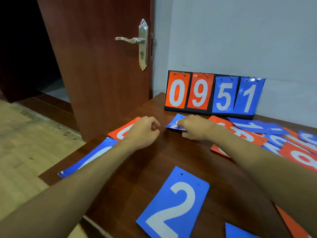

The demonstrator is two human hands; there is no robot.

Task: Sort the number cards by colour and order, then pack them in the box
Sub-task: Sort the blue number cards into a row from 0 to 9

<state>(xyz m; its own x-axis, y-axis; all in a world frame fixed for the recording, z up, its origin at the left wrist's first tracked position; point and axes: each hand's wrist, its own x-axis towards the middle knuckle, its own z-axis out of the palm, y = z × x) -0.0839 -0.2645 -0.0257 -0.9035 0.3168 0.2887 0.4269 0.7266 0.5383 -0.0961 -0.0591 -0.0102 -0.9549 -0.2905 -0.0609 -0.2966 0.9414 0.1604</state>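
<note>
Blue card (172,124) pinched by right hand (195,128); left hand (144,133) curled, empty.

- Your head camera looks forward and down onto the table (168,157), close above it.
- It faces the wall (240,40), door (96,74) at left.

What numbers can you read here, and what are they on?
"0": first orange card on the scoreboard
"9": second orange card
"5": first blue card there
"1": second blue card there
"2": near blue card flat on the table
"1": flat blue card at the right
Other cards are partly covered: unreadable.
</note>
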